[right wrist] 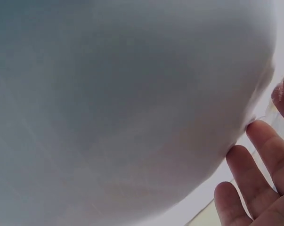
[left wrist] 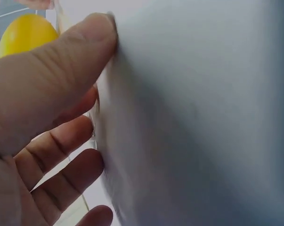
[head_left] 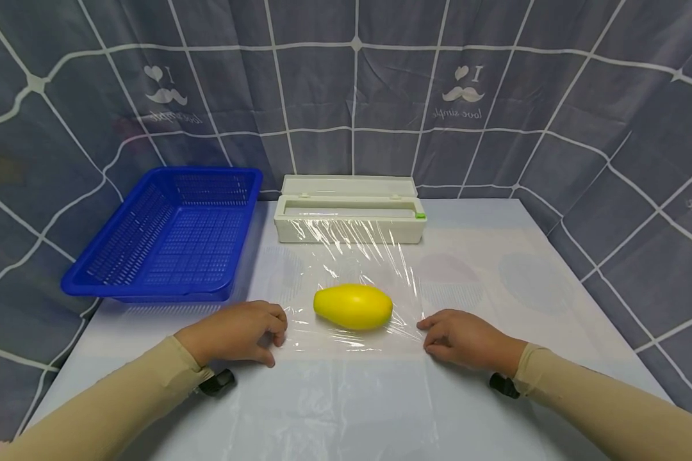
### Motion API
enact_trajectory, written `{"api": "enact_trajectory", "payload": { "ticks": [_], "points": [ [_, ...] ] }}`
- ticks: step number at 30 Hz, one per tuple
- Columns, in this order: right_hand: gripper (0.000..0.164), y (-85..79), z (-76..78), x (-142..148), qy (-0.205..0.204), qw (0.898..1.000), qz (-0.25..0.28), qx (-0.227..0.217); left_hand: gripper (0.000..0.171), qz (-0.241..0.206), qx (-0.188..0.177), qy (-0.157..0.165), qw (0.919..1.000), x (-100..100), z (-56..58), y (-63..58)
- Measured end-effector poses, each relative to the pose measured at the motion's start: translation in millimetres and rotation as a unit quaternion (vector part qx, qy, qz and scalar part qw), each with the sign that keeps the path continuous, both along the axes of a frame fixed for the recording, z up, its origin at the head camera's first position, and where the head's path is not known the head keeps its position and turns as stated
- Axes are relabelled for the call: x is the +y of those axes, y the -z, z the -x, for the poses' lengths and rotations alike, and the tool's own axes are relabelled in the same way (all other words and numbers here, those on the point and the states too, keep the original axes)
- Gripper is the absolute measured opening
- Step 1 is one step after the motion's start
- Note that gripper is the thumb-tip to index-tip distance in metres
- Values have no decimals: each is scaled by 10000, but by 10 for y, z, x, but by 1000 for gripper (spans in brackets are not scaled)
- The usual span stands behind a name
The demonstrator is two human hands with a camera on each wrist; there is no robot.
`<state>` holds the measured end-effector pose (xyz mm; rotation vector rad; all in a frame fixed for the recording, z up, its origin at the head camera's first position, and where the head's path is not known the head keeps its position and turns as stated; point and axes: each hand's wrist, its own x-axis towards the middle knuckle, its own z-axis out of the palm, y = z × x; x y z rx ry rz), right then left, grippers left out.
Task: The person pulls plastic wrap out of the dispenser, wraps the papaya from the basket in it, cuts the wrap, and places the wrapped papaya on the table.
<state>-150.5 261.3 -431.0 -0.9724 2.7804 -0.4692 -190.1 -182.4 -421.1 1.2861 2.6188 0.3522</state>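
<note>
A smooth yellow fruit, shaped like a papaya [head_left: 353,307], lies sideways on a sheet of clear cling film [head_left: 317,336]. The film runs from the front of a white cling film box [head_left: 348,230], whose lid stands up. At the film's left edge, my left hand [head_left: 239,333] rests its fingertips near the table. In the left wrist view its thumb [left wrist: 92,35] touches the white surface, apart from the fingers [left wrist: 68,181]. My right hand [head_left: 469,339] touches the film's right near corner with fingers extended. Fingertips [right wrist: 238,157] meet the surface in the right wrist view.
A blue plastic basket [head_left: 239,243] stands at the back left. White sheeting covers the table [head_left: 334,410]. Grey checked cloth [head_left: 392,83] hangs behind and along both sides. On the box's right end sits a green piece [head_left: 420,216].
</note>
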Motion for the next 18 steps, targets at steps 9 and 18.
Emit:
{"api": "enact_trajectory", "payload": {
  "ticks": [9,18],
  "points": [
    [16,-17,38,55,197,9978,528,-337,19,-44,382,51,9992,26,-16,9],
    [16,-36,52,99,419,9951,849,-292,24,-416,237,122,9988,-1,28,20]
  ]
}}
